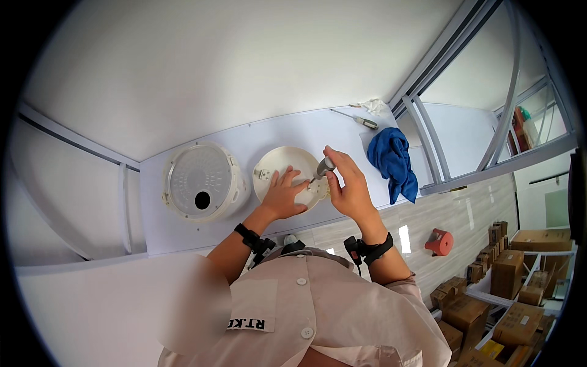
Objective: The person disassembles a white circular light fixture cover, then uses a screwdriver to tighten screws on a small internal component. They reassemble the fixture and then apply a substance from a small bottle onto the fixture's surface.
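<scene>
A round, shallow cream plastic cover (278,160) lies on the white table in front of me, with its inner side up. My left hand (282,197) rests on it with fingers spread, thumb and forefinger close to a small fitting near the right rim. Between thumb and fingers my right hand (350,186) grips a screwdriver (325,166) by its grey handle. The shaft slants down to that fitting; its very tip and any screw there are too small to make out. Left of the cover stands a white round appliance body (205,182) with a dark round hole in its top.
A second screwdriver (365,122) lies at the back right, next to a crumpled white cloth (373,106). Nearer is a blue cloth (391,160) at the table's right edge. A metal-framed partition (428,144) borders the right side. A red stool (439,242) and cardboard boxes (468,313) stand beyond.
</scene>
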A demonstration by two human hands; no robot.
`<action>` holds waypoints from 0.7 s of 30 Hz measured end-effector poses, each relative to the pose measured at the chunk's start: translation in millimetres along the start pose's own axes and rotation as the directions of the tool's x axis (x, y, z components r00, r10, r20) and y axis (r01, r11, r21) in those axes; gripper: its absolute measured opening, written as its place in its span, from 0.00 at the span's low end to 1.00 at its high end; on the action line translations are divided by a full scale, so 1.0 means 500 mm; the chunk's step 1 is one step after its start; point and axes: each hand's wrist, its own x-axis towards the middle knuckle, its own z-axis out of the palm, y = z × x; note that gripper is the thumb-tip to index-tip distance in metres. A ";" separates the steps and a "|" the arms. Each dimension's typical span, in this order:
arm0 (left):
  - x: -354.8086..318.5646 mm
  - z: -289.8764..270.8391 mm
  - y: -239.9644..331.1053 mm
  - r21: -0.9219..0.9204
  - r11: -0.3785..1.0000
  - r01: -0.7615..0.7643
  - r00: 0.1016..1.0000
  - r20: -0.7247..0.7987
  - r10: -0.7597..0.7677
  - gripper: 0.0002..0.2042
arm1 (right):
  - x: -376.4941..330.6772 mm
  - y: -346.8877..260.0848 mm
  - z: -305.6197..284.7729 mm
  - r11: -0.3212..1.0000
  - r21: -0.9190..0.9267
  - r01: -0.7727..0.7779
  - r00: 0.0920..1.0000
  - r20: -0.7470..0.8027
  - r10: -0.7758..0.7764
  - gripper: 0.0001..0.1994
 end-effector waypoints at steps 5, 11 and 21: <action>0.000 0.001 0.000 0.003 1.000 -0.002 1.000 -0.008 0.002 0.39 | -0.002 -0.003 -0.006 0.993 -0.089 0.071 0.997 0.026 -0.069 0.29; 0.000 0.001 0.001 -0.001 1.000 -0.002 1.000 -0.006 0.002 0.39 | -0.002 0.008 -0.009 0.999 -0.047 -0.006 1.000 0.020 0.007 0.28; -0.001 0.002 0.003 0.009 1.000 0.000 1.000 -0.003 0.000 0.39 | -0.020 0.017 -0.005 0.994 -0.095 -0.047 0.995 0.081 0.055 0.27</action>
